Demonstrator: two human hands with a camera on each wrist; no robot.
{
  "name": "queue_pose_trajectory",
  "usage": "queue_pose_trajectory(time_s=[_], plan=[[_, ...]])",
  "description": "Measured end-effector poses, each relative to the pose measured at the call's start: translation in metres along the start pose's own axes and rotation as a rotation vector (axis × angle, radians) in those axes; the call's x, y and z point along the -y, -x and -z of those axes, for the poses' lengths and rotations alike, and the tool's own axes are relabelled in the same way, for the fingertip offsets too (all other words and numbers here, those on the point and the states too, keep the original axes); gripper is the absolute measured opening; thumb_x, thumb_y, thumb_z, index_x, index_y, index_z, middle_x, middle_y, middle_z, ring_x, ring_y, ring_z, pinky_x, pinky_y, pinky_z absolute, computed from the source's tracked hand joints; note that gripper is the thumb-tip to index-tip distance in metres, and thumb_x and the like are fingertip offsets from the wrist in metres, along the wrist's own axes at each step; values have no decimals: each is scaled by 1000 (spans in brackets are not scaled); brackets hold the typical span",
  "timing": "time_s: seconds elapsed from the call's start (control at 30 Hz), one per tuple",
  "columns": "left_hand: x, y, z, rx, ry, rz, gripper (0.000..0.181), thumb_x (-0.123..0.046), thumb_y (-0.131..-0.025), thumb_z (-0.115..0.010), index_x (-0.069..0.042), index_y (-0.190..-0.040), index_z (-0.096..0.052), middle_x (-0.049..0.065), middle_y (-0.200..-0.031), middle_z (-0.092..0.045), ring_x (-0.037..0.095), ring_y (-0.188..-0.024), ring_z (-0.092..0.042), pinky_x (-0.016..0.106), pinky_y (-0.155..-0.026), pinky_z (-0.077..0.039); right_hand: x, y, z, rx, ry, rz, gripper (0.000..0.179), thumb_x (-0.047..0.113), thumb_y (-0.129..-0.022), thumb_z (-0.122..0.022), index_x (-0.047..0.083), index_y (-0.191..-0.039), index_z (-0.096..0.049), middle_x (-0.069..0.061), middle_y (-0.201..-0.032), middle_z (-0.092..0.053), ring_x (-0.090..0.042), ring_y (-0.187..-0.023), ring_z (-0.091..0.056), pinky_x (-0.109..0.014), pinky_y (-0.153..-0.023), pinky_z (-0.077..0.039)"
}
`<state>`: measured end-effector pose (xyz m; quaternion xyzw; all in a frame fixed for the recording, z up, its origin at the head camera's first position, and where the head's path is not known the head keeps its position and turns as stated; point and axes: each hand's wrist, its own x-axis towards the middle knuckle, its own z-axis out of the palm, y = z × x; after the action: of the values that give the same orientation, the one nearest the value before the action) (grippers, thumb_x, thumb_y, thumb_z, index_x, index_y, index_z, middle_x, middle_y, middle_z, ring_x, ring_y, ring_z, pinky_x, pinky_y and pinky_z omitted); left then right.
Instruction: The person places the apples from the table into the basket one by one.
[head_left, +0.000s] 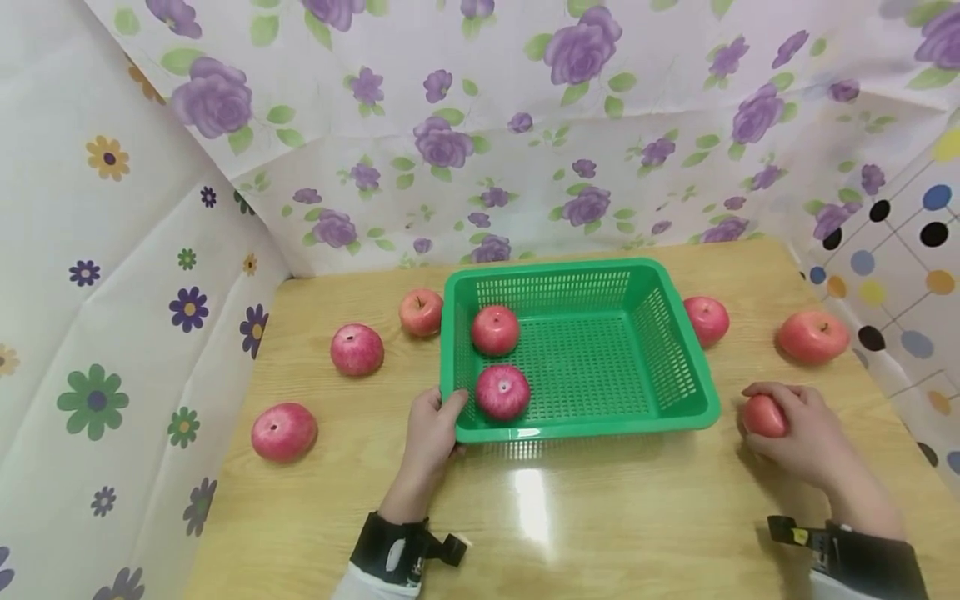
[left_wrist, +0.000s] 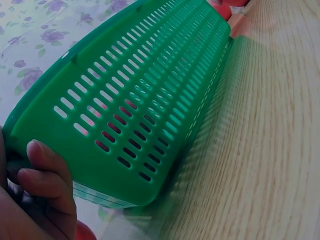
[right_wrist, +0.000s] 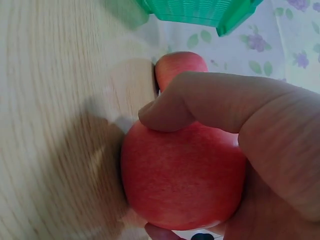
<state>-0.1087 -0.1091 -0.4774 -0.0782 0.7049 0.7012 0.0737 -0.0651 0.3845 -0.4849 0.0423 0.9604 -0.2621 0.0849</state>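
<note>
A green plastic basket (head_left: 577, 432) with slotted walls stands at the middle of the table, two red apples (head_left: 496, 331) inside along its left end. My left hand (head_left: 432, 429) grips the basket's near left corner, thumb over the rim and fingers curled beneath it, as the left wrist view shows. To the right of the basket, my right hand (head_left: 806, 433) holds a red apple (right_wrist: 182, 175), its thumb across one side and the fingers round the other. In the right wrist view another apple (right_wrist: 180, 67) lies beyond the thumb.
Three apples lie left of the basket: one by its wall (head_left: 421, 312), a pinker one (head_left: 357, 350) and one nearer me (head_left: 284, 432). On the right, one apple (head_left: 707, 321) sits beside the basket and another (head_left: 812, 337) near the table's edge. Patterned sheets (head_left: 450, 167) enclose the table.
</note>
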Motion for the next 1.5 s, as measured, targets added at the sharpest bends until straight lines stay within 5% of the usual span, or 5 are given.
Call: queue_pose_trajectory(time_s=[0.53, 1.0, 1.13, 1.3, 1.5], plan=[[1, 3, 1, -12, -2, -9, 30, -18, -97, -54, 10, -96, -64, 27, -68, -61, 12, -36, -44, 22, -31, -34, -1, 1, -4, -9, -27, -17, 73, 27, -74, -83, 9, -136, -48, -41, -132, -25, -58, -104, -40, -72, -74, -42], [3, 3, 2, -3, 4, -25, 30, -19, -97, -54, 9, -98, -64, 35, -75, -60, 12, -37, -44, 21, -32, -34, 0, 5, -8, -123, -41, -31, 82, 36, -80, -81, 11, -147, -40, -42, -135, -25, -59, -106, -39, -73, -69, -43], [5, 3, 1, -4, -15, -26, 30, -19, -97, -54, 9, -98, -64, 32, -73, -61, 12, -37, -44, 21, -32, -35, 18, 8, 9, -213, -73, -33, 77, 35, -86, -75, 8, -148, -39, -43, -132, -27, -57, -105, -38, -69, -66, -44], [5, 3, 1, -9, -10, -25, 30, -19, -97, -53, 8, -99, -65, 34, -74, -60, 13, -37, -44, 22, -32, -35, 60, 3, 35, -352, -98, 71, 66, 27, -84, -76, 6, -139, -45, -35, -132, -36, -53, -108, -38, -66, -66, -41], [4, 3, 2, -4, -13, -27, 31, -20, -98, -53, 9, -99, -64, 34, -74, -60, 13, -37, -44, 22, -31, -35, 117, -3, 54, -273, -108, 240, 66, 27, -86, -75, 12, -142, -43, -23, -134, -42, -42, -107, -44, -60, -67, -46]])
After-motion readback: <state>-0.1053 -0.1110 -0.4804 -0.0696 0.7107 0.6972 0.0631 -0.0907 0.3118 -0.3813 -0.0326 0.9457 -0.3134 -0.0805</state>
